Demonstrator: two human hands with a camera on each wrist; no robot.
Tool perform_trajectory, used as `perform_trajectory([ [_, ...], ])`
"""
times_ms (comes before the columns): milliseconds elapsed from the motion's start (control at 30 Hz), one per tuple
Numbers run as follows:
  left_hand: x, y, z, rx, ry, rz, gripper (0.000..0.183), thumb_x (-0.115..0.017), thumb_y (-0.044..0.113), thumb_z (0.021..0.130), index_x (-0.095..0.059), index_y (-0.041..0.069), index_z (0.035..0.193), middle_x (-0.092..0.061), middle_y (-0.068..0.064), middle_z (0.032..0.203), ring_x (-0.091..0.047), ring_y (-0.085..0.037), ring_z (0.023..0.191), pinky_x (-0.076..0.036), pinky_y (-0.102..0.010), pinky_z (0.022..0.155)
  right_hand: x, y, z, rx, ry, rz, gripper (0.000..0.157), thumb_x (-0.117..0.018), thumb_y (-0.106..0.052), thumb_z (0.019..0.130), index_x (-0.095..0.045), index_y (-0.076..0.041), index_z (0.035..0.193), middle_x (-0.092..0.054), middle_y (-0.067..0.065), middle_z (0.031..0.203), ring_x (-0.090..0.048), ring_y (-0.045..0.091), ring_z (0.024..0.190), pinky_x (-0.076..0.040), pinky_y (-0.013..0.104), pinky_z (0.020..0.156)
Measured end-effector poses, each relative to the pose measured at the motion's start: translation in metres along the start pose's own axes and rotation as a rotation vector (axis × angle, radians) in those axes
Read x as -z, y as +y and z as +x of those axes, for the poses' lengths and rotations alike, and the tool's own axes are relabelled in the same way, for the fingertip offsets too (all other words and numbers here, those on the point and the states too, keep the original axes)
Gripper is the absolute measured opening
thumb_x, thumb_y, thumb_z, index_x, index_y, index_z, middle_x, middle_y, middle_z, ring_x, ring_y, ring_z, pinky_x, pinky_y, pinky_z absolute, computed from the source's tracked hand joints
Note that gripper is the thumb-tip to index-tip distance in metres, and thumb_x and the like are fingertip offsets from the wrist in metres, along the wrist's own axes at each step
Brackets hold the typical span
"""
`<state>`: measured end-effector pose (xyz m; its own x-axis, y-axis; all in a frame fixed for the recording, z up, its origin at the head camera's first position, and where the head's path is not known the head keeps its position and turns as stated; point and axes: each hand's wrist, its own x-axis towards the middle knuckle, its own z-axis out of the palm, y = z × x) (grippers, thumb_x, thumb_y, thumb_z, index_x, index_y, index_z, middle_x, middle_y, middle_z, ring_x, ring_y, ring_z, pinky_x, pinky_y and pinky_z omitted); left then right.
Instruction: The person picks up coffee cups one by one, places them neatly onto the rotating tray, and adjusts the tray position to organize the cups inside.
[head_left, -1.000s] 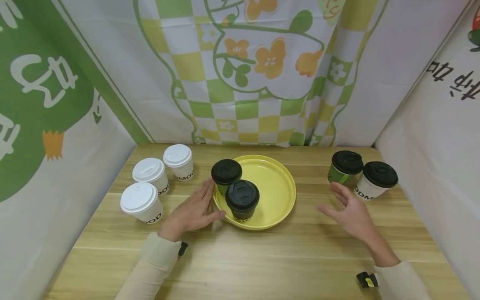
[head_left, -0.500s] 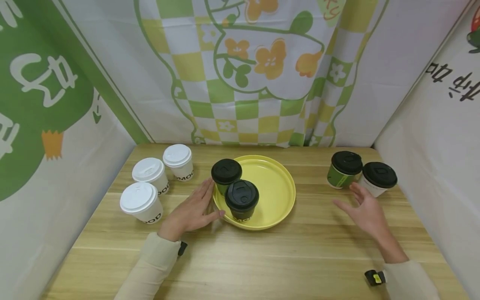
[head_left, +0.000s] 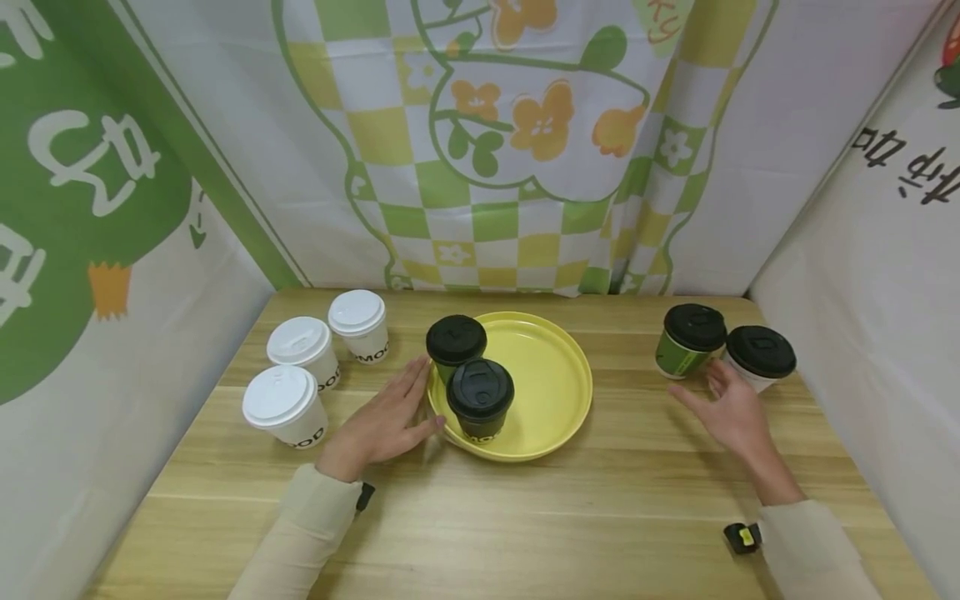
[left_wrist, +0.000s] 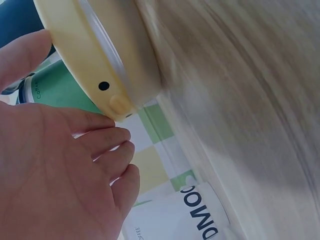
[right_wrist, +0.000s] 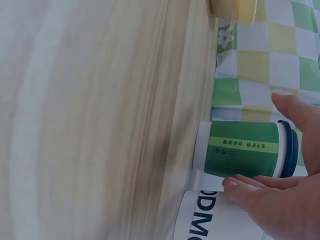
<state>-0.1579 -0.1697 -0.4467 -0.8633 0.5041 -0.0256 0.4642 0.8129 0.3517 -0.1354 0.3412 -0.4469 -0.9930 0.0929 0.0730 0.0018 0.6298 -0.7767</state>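
Note:
A round yellow tray (head_left: 551, 392) carries two black-lidded coffee cups, a green cup (head_left: 455, 342) at its left rim and a dark cup (head_left: 480, 400) in front. My left hand (head_left: 378, 425) rests at the tray's left edge, fingers extended along the rim and thumb near the dark cup. On the right stand a green paper cup (head_left: 686, 342) with a black lid and a white cup (head_left: 761, 358) with a black lid. My right hand (head_left: 731, 412) reaches to them, thumb spread; in the right wrist view its fingers (right_wrist: 242, 187) lie beside the green cup's wall, over the white cup.
Three white-lidded white cups (head_left: 281, 400) stand at the left of the wooden table (head_left: 525, 525). A checked floral curtain (head_left: 498, 225) hangs behind the table, and printed cloth walls (head_left: 862, 292) flank it.
My right hand has moved rightward, then slightly forward, to the gap between the green and white cups. My left hand stays at the tray; the cups on it shift slightly.

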Motion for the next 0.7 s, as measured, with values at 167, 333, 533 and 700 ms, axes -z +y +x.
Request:
perform_trajectory([
  [167,0.001,-0.001,0.002,-0.008,0.004,0.001,0.085,-0.048,0.046,0.11,-0.012,-0.007,0.166,-0.01,-0.024,0.176,-0.016,-0.043,0.164,-0.02,-0.055,0.134,0.001,0.004,0.004,-0.004,0.014,0.007,0.084,-0.076,-0.039,0.098,-0.039,0.01,0.155,-0.043,0.04,0.157,-0.043,0.058,0.146,-0.038,0.067,0.12],
  [333,0.003,-0.002,0.002,-0.003,0.01,0.0,0.077,-0.045,0.038,0.111,-0.015,-0.007,0.165,-0.014,-0.025,0.175,-0.018,-0.043,0.163,-0.022,-0.055,0.134,0.0,0.002,0.008,-0.039,0.002,-0.022,0.089,-0.075,-0.043,0.098,-0.035,0.008,0.159,-0.042,0.039,0.158,-0.043,0.058,0.146,-0.04,0.067,0.12],
  [533,0.005,-0.001,-0.002,0.01,0.011,-0.007,0.076,-0.045,0.038,0.112,-0.016,-0.007,0.165,-0.012,-0.025,0.176,-0.017,-0.044,0.163,-0.022,-0.056,0.134,-0.004,-0.001,0.015,-0.055,0.008,-0.105,0.085,-0.073,-0.047,0.098,-0.04,0.006,0.156,-0.047,0.037,0.156,-0.045,0.057,0.143,-0.041,0.072,0.115],
  [700,0.003,0.001,-0.003,0.004,0.006,-0.009,0.082,-0.048,0.044,0.11,-0.014,-0.007,0.166,-0.009,-0.024,0.176,-0.015,-0.043,0.164,-0.021,-0.055,0.134,-0.007,-0.004,0.019,-0.075,0.031,-0.111,0.085,-0.071,-0.053,0.097,-0.043,0.005,0.154,-0.053,0.036,0.15,-0.05,0.057,0.138,-0.043,0.073,0.109],
])
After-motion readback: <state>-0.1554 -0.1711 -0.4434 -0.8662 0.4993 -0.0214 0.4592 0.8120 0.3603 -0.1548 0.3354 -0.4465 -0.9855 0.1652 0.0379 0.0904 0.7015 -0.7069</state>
